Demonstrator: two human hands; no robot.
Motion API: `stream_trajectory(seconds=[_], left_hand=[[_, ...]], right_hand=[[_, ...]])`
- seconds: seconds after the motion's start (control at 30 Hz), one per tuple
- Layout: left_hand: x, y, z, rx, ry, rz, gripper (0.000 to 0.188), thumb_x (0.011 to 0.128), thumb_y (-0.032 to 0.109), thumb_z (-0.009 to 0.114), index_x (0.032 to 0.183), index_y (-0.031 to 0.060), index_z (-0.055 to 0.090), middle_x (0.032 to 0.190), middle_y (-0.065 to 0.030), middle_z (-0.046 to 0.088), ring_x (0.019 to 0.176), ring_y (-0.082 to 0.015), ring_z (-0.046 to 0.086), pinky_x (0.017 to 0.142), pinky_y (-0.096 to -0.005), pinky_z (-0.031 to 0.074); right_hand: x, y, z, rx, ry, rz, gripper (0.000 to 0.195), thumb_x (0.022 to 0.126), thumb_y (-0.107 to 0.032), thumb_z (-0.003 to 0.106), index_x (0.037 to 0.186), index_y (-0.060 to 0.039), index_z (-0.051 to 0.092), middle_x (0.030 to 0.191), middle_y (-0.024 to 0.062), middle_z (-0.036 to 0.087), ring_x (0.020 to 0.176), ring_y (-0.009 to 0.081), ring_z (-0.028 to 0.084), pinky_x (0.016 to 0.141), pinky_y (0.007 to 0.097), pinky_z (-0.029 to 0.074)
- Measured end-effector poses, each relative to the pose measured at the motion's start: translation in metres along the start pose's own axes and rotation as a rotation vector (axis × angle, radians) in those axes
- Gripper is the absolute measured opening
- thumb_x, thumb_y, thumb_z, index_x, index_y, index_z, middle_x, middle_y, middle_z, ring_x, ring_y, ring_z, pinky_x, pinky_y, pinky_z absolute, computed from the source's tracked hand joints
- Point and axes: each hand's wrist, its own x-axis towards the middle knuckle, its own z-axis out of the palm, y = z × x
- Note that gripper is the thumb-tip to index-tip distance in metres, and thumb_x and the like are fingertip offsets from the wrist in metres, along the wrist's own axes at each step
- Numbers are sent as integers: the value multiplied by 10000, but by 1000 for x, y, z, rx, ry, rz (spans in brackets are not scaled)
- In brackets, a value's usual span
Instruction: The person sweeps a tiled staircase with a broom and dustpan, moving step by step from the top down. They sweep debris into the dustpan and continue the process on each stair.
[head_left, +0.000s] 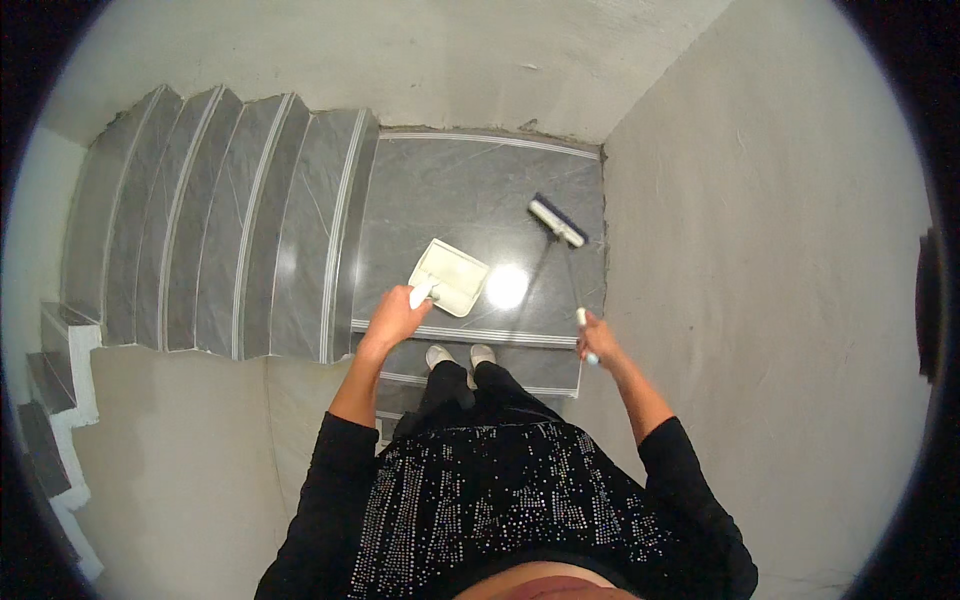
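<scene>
My left hand grips the white handle of a cream dustpan, whose pan is over the grey tiled landing. No debris can be made out in the pan. In my right hand is the upper end of a thin broom handle. At its far end the broom head, white with dark bristles, lies slantwise over the landing near the right wall. Whether the bristles touch the tiles cannot be told. The two tools are apart, with a bright light reflection between them.
Grey tiled stairs with pale striped nosings adjoin the landing on the left. My shoes stand on a step just below the landing's striped edge. Rough plastered walls rise at the back and right. Another stepped flight shows far left.
</scene>
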Motion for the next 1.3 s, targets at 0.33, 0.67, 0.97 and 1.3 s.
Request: stream_trajectory(seconds=[0.33,0.67,0.97,1.3], left_hand=[[-23,8,-32,-17,-50,4,314,800,235,678,887,-65,648,757,-227,656,690,-350,645,657,-421,486],[-60,2,-10,28,-157,102,311,801,256,690,870,-45,657,791,-253,655,756,-417,641,676,-456,485],[-45,4,-7,71,-142,136,316,803,238,685,876,-68,650,773,-254,651,739,-407,642,677,-457,483],[-38,21,-25,83,-202,113,309,804,224,697,865,-71,630,669,-179,622,597,-251,577,605,-408,459]], right_hand=[[-179,0,36,341,-226,300,581,931,-121,519,1476,-152,321,657,19,515,446,82,442,352,221,364],[-221,64,38,386,115,104,595,945,-165,460,1499,-155,243,650,57,500,429,104,425,382,259,388],[-207,61,69,459,-33,269,636,947,-114,450,1520,-169,179,605,3,457,437,105,432,377,266,396],[-291,23,31,756,-105,310,547,937,-141,483,1463,-181,340,679,15,452,471,45,356,353,157,291]])
